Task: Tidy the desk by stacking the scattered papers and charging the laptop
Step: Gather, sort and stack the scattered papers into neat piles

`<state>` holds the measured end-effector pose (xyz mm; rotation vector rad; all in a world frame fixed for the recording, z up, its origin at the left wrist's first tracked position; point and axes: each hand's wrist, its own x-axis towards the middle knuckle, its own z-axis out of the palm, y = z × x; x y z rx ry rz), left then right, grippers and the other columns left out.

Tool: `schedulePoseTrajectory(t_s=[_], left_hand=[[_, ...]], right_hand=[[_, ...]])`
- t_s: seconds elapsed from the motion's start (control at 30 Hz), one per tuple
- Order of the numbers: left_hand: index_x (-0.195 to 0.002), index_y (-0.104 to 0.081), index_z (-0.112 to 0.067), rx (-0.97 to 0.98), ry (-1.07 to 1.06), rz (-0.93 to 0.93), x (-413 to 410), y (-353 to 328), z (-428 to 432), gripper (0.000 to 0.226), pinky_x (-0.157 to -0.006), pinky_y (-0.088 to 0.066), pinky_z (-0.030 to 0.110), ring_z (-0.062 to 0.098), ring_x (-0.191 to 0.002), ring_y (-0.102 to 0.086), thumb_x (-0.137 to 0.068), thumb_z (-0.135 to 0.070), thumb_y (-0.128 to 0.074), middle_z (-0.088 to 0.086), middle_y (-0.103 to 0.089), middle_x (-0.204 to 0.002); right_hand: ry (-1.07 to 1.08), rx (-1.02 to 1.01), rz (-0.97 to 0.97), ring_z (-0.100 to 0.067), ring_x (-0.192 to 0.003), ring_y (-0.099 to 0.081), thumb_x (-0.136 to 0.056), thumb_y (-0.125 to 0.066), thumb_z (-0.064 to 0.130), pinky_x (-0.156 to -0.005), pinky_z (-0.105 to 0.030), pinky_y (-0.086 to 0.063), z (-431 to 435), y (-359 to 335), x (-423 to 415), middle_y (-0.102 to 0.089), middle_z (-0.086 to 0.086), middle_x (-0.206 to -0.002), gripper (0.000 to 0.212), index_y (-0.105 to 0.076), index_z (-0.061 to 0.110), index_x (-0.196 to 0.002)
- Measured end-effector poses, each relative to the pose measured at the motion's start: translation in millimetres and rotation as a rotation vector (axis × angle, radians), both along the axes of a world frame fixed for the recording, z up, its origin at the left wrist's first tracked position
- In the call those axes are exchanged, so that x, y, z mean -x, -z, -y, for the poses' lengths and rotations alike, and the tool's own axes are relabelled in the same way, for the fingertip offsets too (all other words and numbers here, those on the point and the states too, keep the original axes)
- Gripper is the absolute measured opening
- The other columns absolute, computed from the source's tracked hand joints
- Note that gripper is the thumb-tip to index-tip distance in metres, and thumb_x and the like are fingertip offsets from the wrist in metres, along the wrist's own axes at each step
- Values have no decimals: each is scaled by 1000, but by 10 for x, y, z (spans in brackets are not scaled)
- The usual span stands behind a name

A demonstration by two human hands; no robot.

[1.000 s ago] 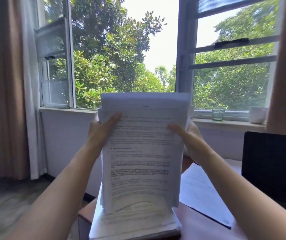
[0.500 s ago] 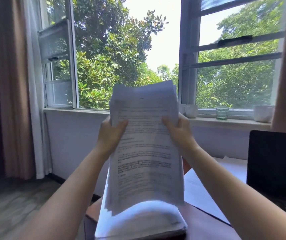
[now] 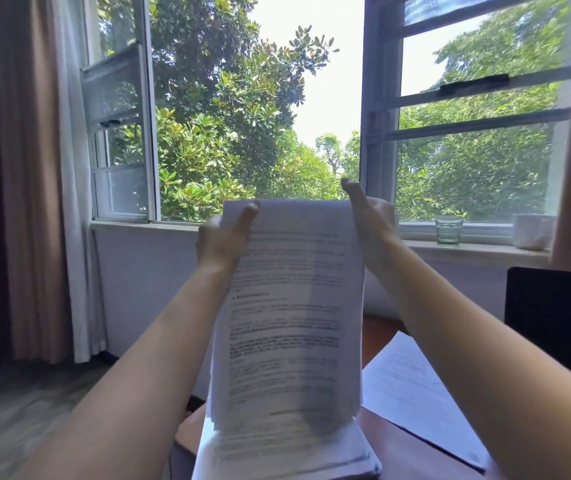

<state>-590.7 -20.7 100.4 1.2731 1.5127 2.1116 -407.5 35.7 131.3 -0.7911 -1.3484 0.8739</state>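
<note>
Sheaf of printed papers (image 3: pixel 291 306): upright between my two hands, in front of the window, with its lower edge at the paper stack (image 3: pixel 287 455) on the near corner of the desk (image 3: pixel 415 455). That edge is blurred, so I cannot tell if it touches.
Left hand (image 3: pixel 223 242): pinches the upper left edge, thumb on the printed face and fingers behind.
Right hand (image 3: pixel 374 223): palm against the upper right edge, thumb straight and lifted above the top corner. The fingers behind the sheets are hidden, so I cannot tell whether they curl.
Weight: light, judging by how easily it stands between two hands.
Stiffness: soft. It looks stiff enough on edge as a bundle, but single sheets would likely bow and fan.
Slip: smooth sheets probably slide against each other, so a loose side grip could let the middle ones drop out.
Where to hold: both long edges near the top, squeezing inward, seems best for squaring.
Fragility: corners likely crease if knocked down hard.
Still to gather: a loose sheet (image 3: pixel 405 375) lies flat on the desk to the right, near the laptop (image 3: pixel 554 323).
</note>
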Motion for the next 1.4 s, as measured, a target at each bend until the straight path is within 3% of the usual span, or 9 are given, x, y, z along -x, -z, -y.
schedulePoseTrajectory(t_s=[0.13,0.27,0.37,0.77,0.87,0.97,1.07,1.2,1.4], left_hand=[[-78,-56,-17,55,-53,97,1,-98,-26,49,-75,-40,32,22,-79,-53,-78,-66,-58,2,-54,-75],[-68,-56,-14,106,-91,173,34,-114,-13,36,-80,-54,48,28,-78,-62,-68,-49,-51,8,-61,-78],[-65,-48,-16,85,-132,158,48,-91,-34,30,-66,-45,37,24,-70,-53,-82,-41,-48,5,-55,-70],[-68,-49,-14,81,-263,77,13,-25,-62,35,-67,-40,32,22,-69,-50,-88,-42,-52,0,-50,-68],[-62,-45,-14,101,-295,94,25,-36,-56,33,-66,-40,32,24,-70,-49,-89,-34,-48,1,-48,-65],[-58,-39,-13,91,-394,55,15,0,-20,40,-65,-34,31,24,-70,-45,-95,-28,-41,3,-45,-63],[-55,-38,-13,63,-494,8,-35,57,-2,43,-64,-30,29,23,-66,-44,-97,-22,-38,6,-47,-65],[-55,-40,-16,80,-524,19,-37,-16,-6,43,-64,-32,29,22,-65,-47,-98,-22,-37,9,-52,-76],[-82,-57,-2,34,-499,-14,49,-59,-54,57,-68,-31,31,28,-87,-55,-98,-52,-35,15,-57,-89]], right_hand=[[75,26,34,-21,-78,-53,-92,-52,33,-69,-32,-43,-38,21,57,-55,-2,-84,31,-65,9,-106],[67,30,55,-21,-76,-54,-92,-49,24,-70,-36,-46,-47,103,43,-54,-1,-76,18,-62,13,-92],[24,69,18,-23,-72,-55,-91,-48,30,-69,-37,-46,-52,178,23,-54,-5,-77,21,-59,12,-86],[89,-118,111,-23,-83,-60,-94,-46,19,-79,-42,-53,-62,239,84,-60,-6,-95,9,-53,17,-99],[44,-124,69,-18,-74,-59,-97,-46,19,-70,-37,-53,-32,225,59,-64,-4,-89,14,-51,15,-109],[-145,-181,76,-22,-97,-62,-86,-63,39,-84,-39,-52,-79,346,-36,-65,-4,-103,42,-44,22,-120],[-232,-277,190,-6,-98,-62,-82,-70,27,-80,-22,-51,-83,551,-143,-62,3,-110,61,-37,23,-134],[-383,-210,149,-9,-85,-69,-80,-68,1,-69,-20,-54,-151,956,-277,-70,0,-99,45,-52,8,-122],[-257,-162,128,-24,-76,-65,-83,-69,9,-72,-47,-54,-283,1258,-114,-69,-17,-86,19,-64,-8,-90]])
